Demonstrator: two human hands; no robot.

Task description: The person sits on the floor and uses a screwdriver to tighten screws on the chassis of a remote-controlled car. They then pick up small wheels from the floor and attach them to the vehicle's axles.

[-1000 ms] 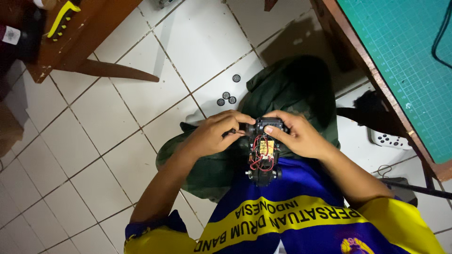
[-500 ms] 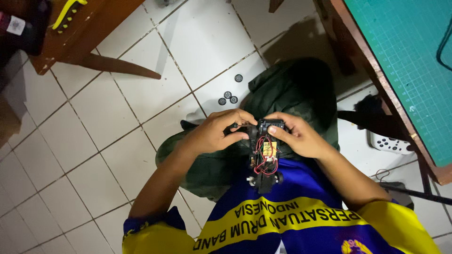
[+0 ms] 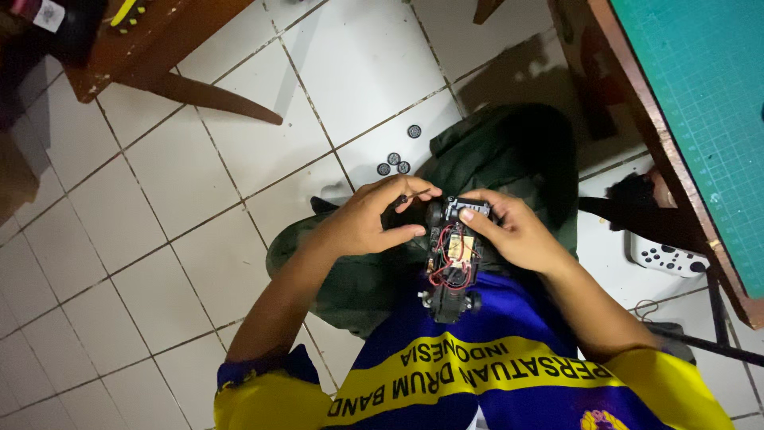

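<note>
A small toy car chassis (image 3: 450,267) with red wires and a circuit board rests over my lap, nose pointing away from me. My right hand (image 3: 513,232) grips its front end, thumb pressed on the pale front piece. My left hand (image 3: 372,221) is at the front left corner beside a black wheel (image 3: 435,214). Its thumb and fingers pinch a small dark part (image 3: 400,201), too small to identify.
Several small black round pieces (image 3: 391,163) lie on the white tiled floor ahead of my dark green trousers (image 3: 493,151). A wooden desk with a green cutting mat (image 3: 700,95) stands at the right, a white game controller (image 3: 664,259) under it. Wooden furniture legs (image 3: 199,91) are top left.
My left hand's fingers have drawn back slightly from the chassis front, now pinching the small dark part. The right hand keeps its grip; the view has shifted a little.
</note>
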